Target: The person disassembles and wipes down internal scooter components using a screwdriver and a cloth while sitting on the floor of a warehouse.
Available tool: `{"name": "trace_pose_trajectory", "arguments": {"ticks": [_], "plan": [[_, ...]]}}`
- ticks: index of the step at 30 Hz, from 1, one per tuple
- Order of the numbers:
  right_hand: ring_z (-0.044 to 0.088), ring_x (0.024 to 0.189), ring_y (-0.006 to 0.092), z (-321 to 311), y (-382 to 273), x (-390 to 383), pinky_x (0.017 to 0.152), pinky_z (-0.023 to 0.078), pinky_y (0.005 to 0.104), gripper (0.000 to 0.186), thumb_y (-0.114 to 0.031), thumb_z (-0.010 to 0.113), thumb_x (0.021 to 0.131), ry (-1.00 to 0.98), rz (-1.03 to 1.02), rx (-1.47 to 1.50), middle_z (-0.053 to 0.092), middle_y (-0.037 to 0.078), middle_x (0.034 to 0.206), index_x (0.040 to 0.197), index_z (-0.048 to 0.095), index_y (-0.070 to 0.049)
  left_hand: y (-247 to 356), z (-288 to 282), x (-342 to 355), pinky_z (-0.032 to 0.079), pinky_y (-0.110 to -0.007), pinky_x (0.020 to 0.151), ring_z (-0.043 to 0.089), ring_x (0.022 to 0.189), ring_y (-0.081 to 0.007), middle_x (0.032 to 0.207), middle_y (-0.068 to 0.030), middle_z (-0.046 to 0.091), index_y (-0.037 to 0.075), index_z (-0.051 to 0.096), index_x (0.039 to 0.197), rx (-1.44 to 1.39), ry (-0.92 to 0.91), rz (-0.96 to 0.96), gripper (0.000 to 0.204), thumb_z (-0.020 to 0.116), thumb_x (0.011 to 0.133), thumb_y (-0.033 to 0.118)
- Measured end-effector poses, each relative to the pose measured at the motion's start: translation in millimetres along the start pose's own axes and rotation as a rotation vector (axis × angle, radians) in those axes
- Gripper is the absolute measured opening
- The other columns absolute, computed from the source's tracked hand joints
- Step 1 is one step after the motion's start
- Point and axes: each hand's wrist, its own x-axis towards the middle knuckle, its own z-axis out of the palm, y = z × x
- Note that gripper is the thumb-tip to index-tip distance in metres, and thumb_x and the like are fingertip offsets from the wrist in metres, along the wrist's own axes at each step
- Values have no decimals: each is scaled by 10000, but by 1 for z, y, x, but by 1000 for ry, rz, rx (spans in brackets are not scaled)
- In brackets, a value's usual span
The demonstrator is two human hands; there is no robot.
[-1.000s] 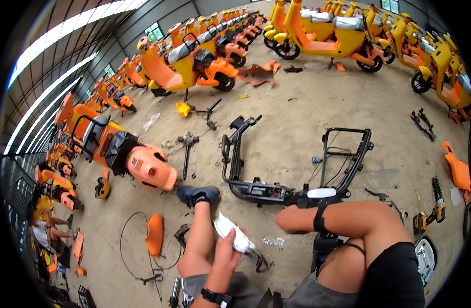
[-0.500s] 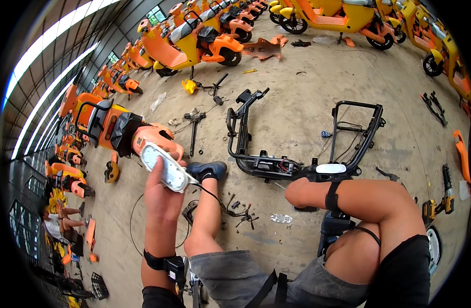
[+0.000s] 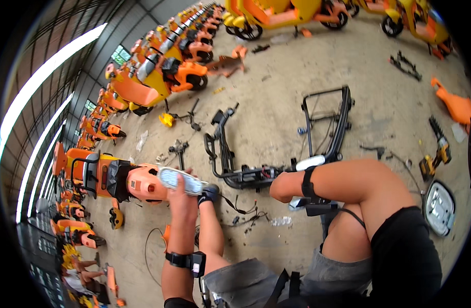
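My left hand (image 3: 182,194) is raised and closed on a flat, oblong white lamp (image 3: 180,180), thumb lying across its face. A black cable (image 3: 230,203) with several plug ends trails on the floor beside it. My right hand (image 3: 281,187) is curled like a fist next to the bare black scooter frame (image 3: 248,178). Its fingers are turned away, so whatever it grips is hidden. Another oblong white piece (image 3: 310,162) rests on the frame just beyond my right forearm. On the floor between my legs lies a small silvery oblong plate (image 3: 280,221).
An orange scooter (image 3: 94,172) stands close on the left, rows of scooters behind. A yellow power drill (image 3: 434,159) and a white-and-black oval part (image 3: 439,208) lie at right. Handlebar parts (image 3: 179,149) lie beyond my foot. Another person (image 3: 84,280) sits at far left.
My view has swung, shifting the frame leftward and the drill upward. My left hand has moved toward the right in view, and the lamp is tilted flatter. My right hand stays by the frame.
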Motion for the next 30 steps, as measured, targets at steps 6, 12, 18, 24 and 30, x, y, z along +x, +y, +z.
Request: {"name": "trace_pose_trajectory", "arguments": {"ticks": [6,12,18,24,30], "plan": [[684,885,361,-142,21,-103,742,547,473,242,-224,579,822,493,262,98,714,165,922,891,726,-44,-32,-25,8,528,-410,820,619,966,-241,1254,-132,597,95,431,1271,170,170,-37,280,511,1022,196],[633,789,398,-178,-93,-211,695,513,463,283,-286,575,889,1357,158,632,656,207,827,876,678,-23,-41,-64,0,471,-666,745,586,1008,-340,1250,-44,594,214,410,1268,19,354,-329,240,446,1034,250],[637,748,342,-80,-181,-197,655,518,447,174,-199,570,930,1479,89,894,628,142,883,1003,652,-63,-18,-71,7,429,-681,879,528,1125,-361,1251,-70,579,153,413,1284,58,447,-258,279,469,1025,242],[631,781,336,-47,-192,-160,659,516,434,168,-174,559,935,1555,145,784,600,107,954,1069,627,-100,81,-42,49,510,-534,639,571,923,-275,1152,-63,624,138,399,1296,143,376,-2,316,511,1013,225],[573,762,304,-30,-170,-171,684,459,389,120,-76,562,897,1657,193,786,581,130,880,982,635,-33,152,-47,17,530,-501,615,625,807,-261,1046,-104,657,66,558,1127,217,590,168,225,550,997,249]]}}
